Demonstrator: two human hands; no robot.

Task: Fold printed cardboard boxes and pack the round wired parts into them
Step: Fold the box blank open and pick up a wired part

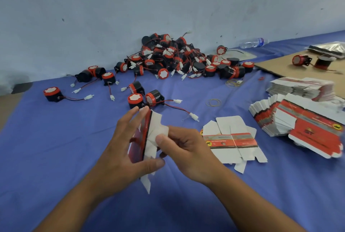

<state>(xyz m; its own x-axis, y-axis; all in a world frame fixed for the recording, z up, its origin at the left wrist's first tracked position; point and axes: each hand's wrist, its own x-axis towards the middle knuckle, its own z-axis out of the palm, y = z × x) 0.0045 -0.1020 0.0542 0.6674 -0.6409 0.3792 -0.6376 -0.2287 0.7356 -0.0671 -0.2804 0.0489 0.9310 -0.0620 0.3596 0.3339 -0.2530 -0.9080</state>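
A red printed cardboard box blank (147, 138) stands on edge above the blue cloth, its white flaps spread to the right. My left hand (123, 149) grips it, fingers along its left face and thumb under its near end. My right hand (184, 149) pinches a white flap between thumb and fingers. Just beyond the box lie two round black-and-red wired parts (145, 99) with red and black leads ending in white plugs. A big pile of the same parts (177, 56) sits against the wall.
A flat unfolded box blank (233, 140) lies right of my hands. Stacks of flat blanks (291, 120) fill the right side. Rubber bands (213, 102), a brown cardboard sheet (283, 67) with two parts and a plastic bottle (253, 43) lie further back. Several loose parts (53, 94) are scattered at left.
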